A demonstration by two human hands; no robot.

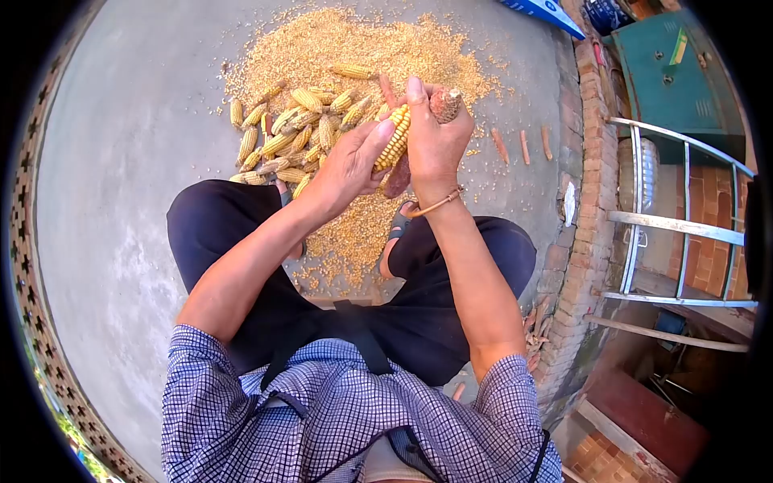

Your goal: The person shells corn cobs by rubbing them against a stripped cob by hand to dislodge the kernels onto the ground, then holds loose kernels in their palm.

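My left hand [354, 161] is wrapped round an ear of corn [394, 137] with its yellow kernels on, the thumb lying along it. Pressed close beside it, my right hand [439, 149] is closed on a bare reddish corncob [445, 105], whose end sticks out past the fingers. Another reddish cob end [397, 179] shows below, between the hands; whether it is the same cob I cannot tell. Just beyond my left hand lies a pile of unshelled ears [298, 133]. Loose kernels [346, 44] are heaped behind it and scattered between my feet.
Several stripped cobs [525, 147] lie on the grey concrete floor [121, 161] at the right. A low brick edge [592, 185] runs along that side, with a metal rail frame [684, 221] and a green cabinet [668, 76] beyond. A blue object [547, 12] is at the top.
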